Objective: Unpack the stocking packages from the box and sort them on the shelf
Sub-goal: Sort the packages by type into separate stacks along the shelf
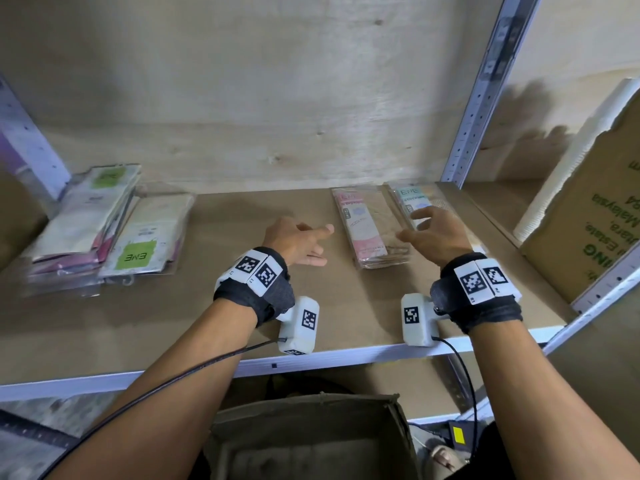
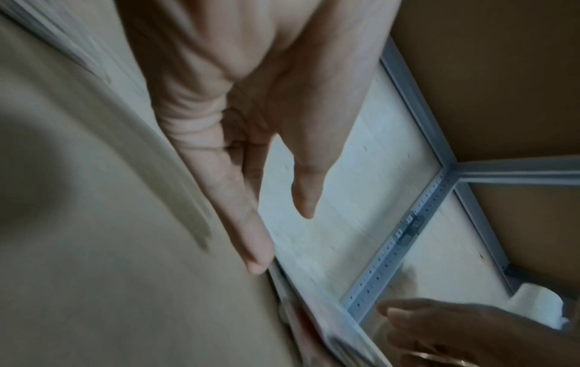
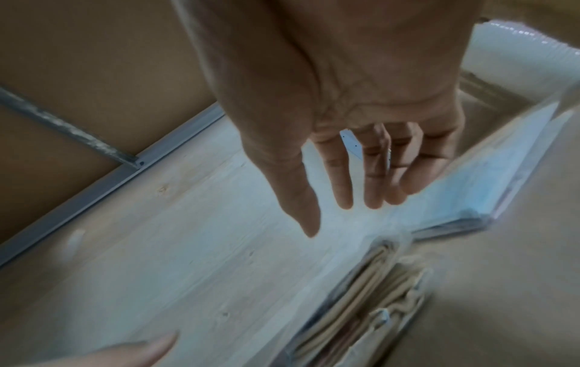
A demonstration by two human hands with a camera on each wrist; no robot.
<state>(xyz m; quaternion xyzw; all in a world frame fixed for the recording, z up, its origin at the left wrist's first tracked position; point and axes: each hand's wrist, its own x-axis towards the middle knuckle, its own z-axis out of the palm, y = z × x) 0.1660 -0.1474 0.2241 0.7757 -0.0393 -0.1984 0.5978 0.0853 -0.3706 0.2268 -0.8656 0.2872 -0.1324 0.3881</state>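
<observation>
On the brown shelf board (image 1: 242, 306) lie a pink-labelled stocking pack stack (image 1: 367, 230) and, to its right, a blue-labelled stack (image 1: 412, 202). Green-labelled packs (image 1: 145, 237) and a leaning pile (image 1: 90, 216) lie at the far left. My left hand (image 1: 298, 240) hovers just left of the pink stack, fingers straight, holding nothing. My right hand (image 1: 433, 230) hovers over the blue stack with fingers spread and empty. In the right wrist view the right hand (image 3: 345, 149) is above the blue stack (image 3: 489, 186) and the pink stack (image 3: 370, 298). The open cardboard box (image 1: 311, 441) sits below the shelf.
A perforated metal upright (image 1: 481, 98) bounds the bay on the right. Beyond it stand a printed cardboard carton (image 1: 588, 216) and a sleeve of white cups (image 1: 568, 161). A plywood back wall (image 1: 242, 98) closes the shelf. The shelf's white front rail (image 1: 311, 362) runs below my wrists.
</observation>
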